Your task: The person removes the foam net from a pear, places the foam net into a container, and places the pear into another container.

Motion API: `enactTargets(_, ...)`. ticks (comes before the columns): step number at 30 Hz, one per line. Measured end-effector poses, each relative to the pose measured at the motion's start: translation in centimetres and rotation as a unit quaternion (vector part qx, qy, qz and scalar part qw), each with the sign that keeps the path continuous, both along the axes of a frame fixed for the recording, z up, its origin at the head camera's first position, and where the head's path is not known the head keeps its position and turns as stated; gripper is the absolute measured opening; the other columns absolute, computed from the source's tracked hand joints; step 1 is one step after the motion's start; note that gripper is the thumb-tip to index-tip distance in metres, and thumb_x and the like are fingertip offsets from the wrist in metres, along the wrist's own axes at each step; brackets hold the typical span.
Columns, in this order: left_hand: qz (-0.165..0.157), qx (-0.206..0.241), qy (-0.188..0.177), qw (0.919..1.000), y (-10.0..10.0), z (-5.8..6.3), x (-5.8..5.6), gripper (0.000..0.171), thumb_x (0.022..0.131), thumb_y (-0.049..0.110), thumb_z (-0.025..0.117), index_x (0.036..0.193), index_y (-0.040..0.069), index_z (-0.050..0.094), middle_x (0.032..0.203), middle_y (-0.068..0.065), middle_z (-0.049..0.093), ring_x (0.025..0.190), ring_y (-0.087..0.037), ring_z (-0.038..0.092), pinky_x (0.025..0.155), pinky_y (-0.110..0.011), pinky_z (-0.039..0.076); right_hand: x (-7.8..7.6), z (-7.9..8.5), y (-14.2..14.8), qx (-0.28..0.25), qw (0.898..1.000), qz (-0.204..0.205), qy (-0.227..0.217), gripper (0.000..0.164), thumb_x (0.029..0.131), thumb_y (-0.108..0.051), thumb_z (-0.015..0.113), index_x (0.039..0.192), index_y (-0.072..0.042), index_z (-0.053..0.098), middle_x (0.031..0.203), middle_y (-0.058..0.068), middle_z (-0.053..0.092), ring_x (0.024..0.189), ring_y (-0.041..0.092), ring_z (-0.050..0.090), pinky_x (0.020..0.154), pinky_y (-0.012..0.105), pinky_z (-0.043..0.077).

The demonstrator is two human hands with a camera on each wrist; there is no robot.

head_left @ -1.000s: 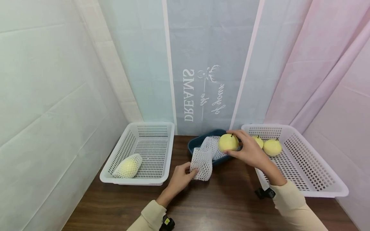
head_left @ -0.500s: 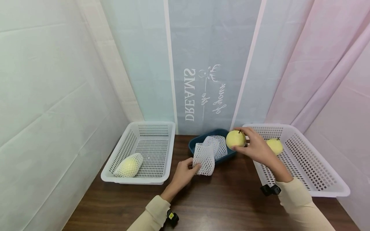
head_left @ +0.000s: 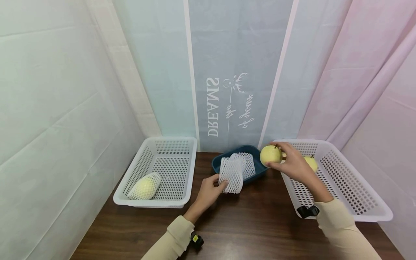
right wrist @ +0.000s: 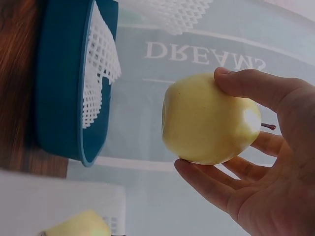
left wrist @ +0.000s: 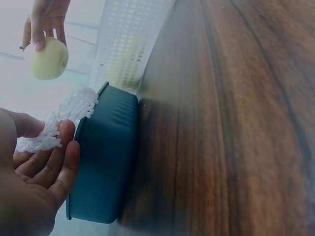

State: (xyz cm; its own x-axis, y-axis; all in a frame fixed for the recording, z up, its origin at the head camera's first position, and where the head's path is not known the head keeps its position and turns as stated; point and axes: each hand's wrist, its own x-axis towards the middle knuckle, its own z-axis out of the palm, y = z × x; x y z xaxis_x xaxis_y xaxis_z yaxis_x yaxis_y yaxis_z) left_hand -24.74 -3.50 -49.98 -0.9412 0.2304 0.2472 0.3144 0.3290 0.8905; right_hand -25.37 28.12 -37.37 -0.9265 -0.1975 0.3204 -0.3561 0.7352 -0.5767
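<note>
A round yellow pear (head_left: 271,155) with a dark stem is gripped between thumb and fingers of my right hand (head_left: 294,164), raised above the right end of a blue tray (head_left: 260,168). In the right wrist view the pear (right wrist: 209,120) is bare. My left hand (head_left: 208,191) pinches the edge of a white foam net sleeve (head_left: 231,177) in front of the tray. The left wrist view has this foam net (left wrist: 47,137) between thumb and fingers, over the tray's rim. More white foam netting (head_left: 248,166) lies in the tray.
At left stands a white basket (head_left: 186,173) containing a net-wrapped pear (head_left: 145,187). Another white basket (head_left: 357,180), at right, holds at least one bare pear (head_left: 311,164), partly behind my right hand. Brown wooden table (head_left: 240,231) extends in front; a curtain (head_left: 237,43) hangs behind.
My right hand has moved right with the pear, away from the foam net. My left hand has shifted slightly forward and right, still pinching the foam net.
</note>
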Motion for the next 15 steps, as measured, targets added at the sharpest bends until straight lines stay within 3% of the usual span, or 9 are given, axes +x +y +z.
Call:
enactTargets(9,0.002,0.012,0.000,0.9999,0.8,0.3,-0.7,0.014,0.102,0.023,0.073,0.110,0.012,0.077,0.103,-0.004,0.081,0.081,-0.003,0.065,0.069,-0.022,0.055,-0.5,-0.1,1.1,-0.003,1.000,-0.010,-0.014,0.072,0.088,-0.018,0.089,0.148,0.000,0.054,0.147,0.029,0.053,0.131,0.047,0.053,0.099,0.065,0.055)
enactTargets(15,0.003,0.014,0.001,0.9999,1.1,0.5,-1.1,0.019,0.102,0.023,0.072,0.115,0.010,0.077,0.100,-0.004,0.080,0.071,-0.003,0.058,0.065,-0.021,0.050,-1.0,-0.5,1.9,0.018,0.999,-0.032,-0.017,0.073,0.088,-0.023,0.088,0.149,-0.002,0.053,0.147,0.030,0.053,0.122,0.046,0.059,0.093,0.062,0.057)
